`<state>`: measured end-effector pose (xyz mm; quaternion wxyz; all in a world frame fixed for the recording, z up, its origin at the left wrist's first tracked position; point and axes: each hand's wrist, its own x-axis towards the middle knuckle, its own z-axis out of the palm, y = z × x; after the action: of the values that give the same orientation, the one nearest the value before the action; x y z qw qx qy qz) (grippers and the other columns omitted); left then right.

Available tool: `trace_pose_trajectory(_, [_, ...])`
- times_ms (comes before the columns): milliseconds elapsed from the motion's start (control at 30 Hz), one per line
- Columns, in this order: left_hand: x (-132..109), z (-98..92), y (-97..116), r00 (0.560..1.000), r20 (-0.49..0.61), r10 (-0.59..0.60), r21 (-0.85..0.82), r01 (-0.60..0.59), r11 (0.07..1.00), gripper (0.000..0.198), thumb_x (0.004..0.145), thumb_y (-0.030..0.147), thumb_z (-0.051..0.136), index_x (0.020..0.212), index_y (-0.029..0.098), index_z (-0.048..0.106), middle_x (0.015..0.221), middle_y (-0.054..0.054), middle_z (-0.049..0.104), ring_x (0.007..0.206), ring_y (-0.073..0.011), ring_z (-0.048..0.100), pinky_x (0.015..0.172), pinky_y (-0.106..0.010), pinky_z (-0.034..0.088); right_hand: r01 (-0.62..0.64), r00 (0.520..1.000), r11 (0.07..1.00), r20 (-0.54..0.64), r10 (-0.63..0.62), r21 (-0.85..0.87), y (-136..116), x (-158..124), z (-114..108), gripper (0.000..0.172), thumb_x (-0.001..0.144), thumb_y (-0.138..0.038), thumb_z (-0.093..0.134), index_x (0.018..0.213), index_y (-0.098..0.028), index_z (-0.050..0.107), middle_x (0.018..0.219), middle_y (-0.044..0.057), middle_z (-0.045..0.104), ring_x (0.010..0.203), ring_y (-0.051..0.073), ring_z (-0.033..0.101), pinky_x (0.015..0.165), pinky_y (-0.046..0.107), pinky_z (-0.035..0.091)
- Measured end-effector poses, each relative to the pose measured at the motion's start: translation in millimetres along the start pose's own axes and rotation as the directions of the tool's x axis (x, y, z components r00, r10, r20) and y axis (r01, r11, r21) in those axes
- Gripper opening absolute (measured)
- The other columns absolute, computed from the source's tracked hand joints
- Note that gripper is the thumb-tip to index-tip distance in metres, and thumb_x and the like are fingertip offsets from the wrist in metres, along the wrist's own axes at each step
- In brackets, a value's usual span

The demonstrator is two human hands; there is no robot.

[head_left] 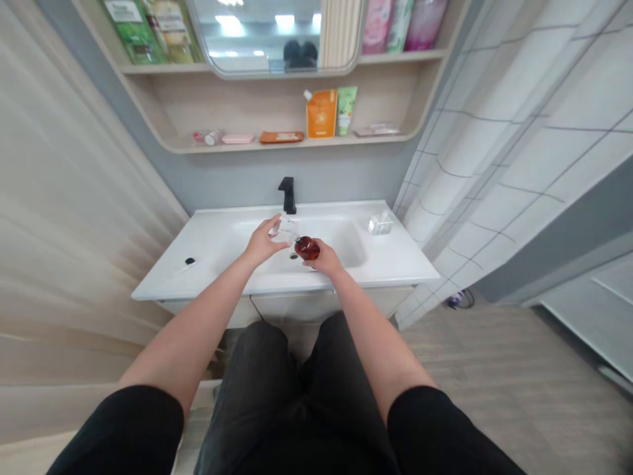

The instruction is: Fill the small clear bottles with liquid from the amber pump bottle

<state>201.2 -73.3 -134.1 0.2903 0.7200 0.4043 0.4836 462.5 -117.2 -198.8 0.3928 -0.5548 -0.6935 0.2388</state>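
Nearest the camera are your black cloth sleeves (128, 429) and dark grey trousers (247, 396). Beyond them, your right hand (324, 257) is closed around a dark amber, rounded, see-through bottle (307, 249), tilted with its neck toward your left. Your left hand (262, 244) holds a clear, colourless, see-through container (285, 227) between thumb and fingers. Neck and container nearly meet; whether they touch, you can't tell from here.

The step in hand looks like bringing the bottle's neck to the container, both held above the white moulded basin (353, 241). The next move would seem to call for a steady left hand, with the right lining up the neck before changing its tilt.

Just beyond your hands stands a matt black faucet (288, 193). Left of your left hand lies a small black cap-like piece (190, 261); right of your right hand, a clear box (380, 224).

Farther out, above your hands, an orange spouted pouch (322, 115) carries pale printing and stands beside a light green tube (346, 111). Higher left, a green bottle (133, 33) bears a white label. No brand or word is sharp enough to read.
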Motion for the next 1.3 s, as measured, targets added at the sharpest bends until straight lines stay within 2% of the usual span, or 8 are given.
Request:
trace_pose_trajectory(300, [7.1, -5.6, 16.7, 0.995, 0.059, 0.075, 0.111, -0.081, 0.990, 0.103, 0.065, 0.033, 0.103, 0.161, 0.028, 0.064, 0.144, -0.012, 0.065, 0.137, -0.0306, 0.065, 0.111, -0.045, 0.065, -0.005, 1.000, 0.999, 0.009, 0.004, 0.054, -5.7, -2.5, -3.0, 0.086, 0.067, -0.032, 0.101, 0.145, -0.025, 0.064, 0.133, 0.008, 0.080, 0.119, 0.031, 0.078, 0.107, 0.045, 0.060])
trace_pose_trajectory(667, [10.8, -8.5, 23.9, 0.991, 0.097, 0.092, 0.113, -0.102, 0.988, 0.103, 0.066, 0.034, 0.104, 0.161, 0.029, 0.064, 0.144, -0.011, 0.064, 0.135, -0.0302, 0.065, 0.110, -0.045, 0.066, -0.001, 1.000, 0.998, 0.005, 0.001, 0.060, -8.5, -3.1, -4.1, 0.086, 0.067, -0.031, 0.100, 0.144, -0.026, 0.063, 0.137, 0.009, 0.079, 0.121, 0.032, 0.077, 0.109, 0.046, 0.059])
trace_pose_trajectory(967, [12.6, -7.8, 33.5, 0.989, 0.094, 0.117, 0.154, -0.131, 0.979, 0.105, 0.067, 0.032, 0.104, 0.163, 0.028, 0.061, 0.145, -0.011, 0.065, 0.135, -0.0297, 0.065, 0.109, -0.043, 0.066, -0.002, 1.000, 0.990, -0.008, 0.003, 0.141, -9.1, -4.8, -4.0, 0.088, 0.069, -0.035, 0.099, 0.147, -0.025, 0.061, 0.136, 0.009, 0.079, 0.118, 0.030, 0.077, 0.108, 0.045, 0.060])
trace_pose_trajectory(1300, [16.0, -12.3, 41.7, 0.976, 0.150, 0.155, 0.205, -0.184, 0.961, 0.105, 0.067, 0.028, 0.104, 0.163, 0.027, 0.062, 0.148, -0.012, 0.065, 0.137, -0.0313, 0.065, 0.111, -0.043, 0.065, 0.018, 1.000, 0.991, -0.015, -0.016, 0.134, -8.9, -5.1, -4.5, 0.087, 0.068, -0.031, 0.099, 0.146, -0.023, 0.062, 0.134, 0.009, 0.079, 0.118, 0.031, 0.077, 0.108, 0.044, 0.059])
